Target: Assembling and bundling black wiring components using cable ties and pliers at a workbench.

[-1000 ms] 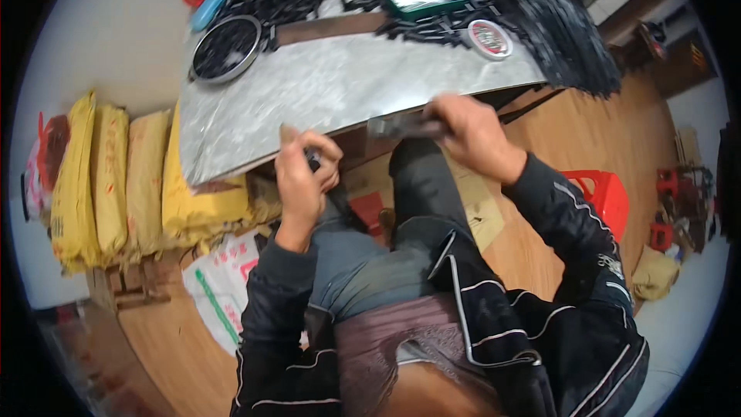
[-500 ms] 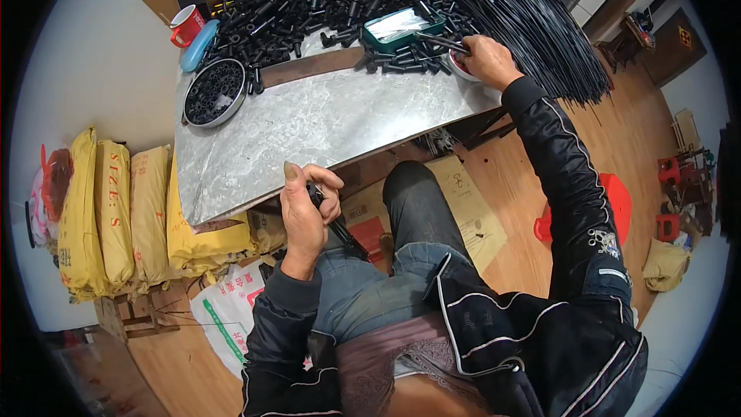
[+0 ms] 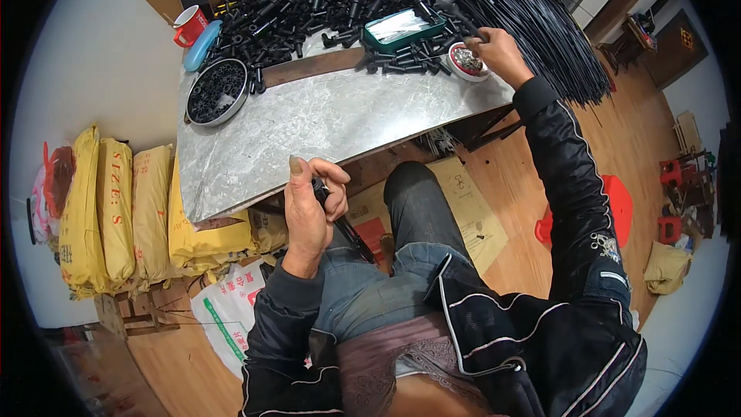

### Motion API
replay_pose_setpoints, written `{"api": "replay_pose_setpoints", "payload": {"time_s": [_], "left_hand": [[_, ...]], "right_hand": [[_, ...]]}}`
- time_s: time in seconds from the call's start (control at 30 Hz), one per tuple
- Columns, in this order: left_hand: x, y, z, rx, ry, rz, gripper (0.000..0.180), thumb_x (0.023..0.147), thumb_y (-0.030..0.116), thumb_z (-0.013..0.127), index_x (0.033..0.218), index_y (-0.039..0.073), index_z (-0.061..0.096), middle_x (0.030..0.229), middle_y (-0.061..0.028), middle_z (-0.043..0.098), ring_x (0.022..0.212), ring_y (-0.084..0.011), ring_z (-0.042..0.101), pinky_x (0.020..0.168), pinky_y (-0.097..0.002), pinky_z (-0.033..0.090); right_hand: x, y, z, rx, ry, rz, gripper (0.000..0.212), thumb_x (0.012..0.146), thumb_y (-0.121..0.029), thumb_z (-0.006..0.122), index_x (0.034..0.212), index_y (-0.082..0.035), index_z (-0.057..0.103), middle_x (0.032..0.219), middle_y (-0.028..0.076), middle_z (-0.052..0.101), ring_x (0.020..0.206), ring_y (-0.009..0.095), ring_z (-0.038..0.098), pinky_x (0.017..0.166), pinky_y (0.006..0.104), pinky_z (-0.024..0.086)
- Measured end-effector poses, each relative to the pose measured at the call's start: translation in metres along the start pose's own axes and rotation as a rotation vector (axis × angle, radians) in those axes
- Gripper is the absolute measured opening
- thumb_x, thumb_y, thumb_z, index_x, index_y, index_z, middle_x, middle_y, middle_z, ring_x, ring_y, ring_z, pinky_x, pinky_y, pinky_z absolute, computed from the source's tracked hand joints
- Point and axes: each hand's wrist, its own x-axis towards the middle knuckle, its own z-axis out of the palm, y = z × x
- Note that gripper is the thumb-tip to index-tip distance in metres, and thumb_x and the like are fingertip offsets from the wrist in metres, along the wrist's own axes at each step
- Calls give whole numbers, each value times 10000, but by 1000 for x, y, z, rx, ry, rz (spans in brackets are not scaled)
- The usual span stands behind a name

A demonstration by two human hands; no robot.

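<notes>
Black, slim and rod-like, the part (image 3: 340,216) sits clamped in the left hand (image 3: 307,212), fingers curled round its upper end while the rest slants down over the lap, just off the near edge of the grey metal-topped table (image 3: 324,120). A second ago both hands worked close together at that edge; since then the right hand (image 3: 500,52) has swung out to the far right of the table and now hovers at the small round tin (image 3: 465,62) of shiny bits, fingertips pinched together, though whether anything is caught between them is too small to tell. So the hands are well apart, and I judge this a fetch for the next small piece. Beside the tin lie a green tray (image 3: 403,28) and heaped black tubes (image 3: 309,0); a round pan (image 3: 217,91) sits at far left.
</notes>
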Motion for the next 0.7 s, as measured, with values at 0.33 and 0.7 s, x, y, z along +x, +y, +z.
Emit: {"api": "replay_pose_setpoints", "payload": {"time_s": [0.33, 0.7], "left_hand": [[-21, 26, -5, -173, -198, 193, 683, 754, 652, 615, 967, 7, 542, 863, -44, 446, 681, -141, 461, 588, -276, 356], [-43, 11, -26, 185, 149, 427, 589, 980, 495, 389, 1213, -21, 550, 985, -34, 476, 807, -88, 457, 680, -225, 398]], "right_hand": [[-122, -109, 17, 1666, -770, 41, 212, 973, -246, 519, 906, -45, 514, 782, -24, 462, 574, 42, 365, 544, 218, 345], [-195, -209, 54, 1573, -825, -35, 240, 926, -255, 610, 823, -43, 571, 706, -11, 526, 570, 58, 423, 541, 212, 388]]}}
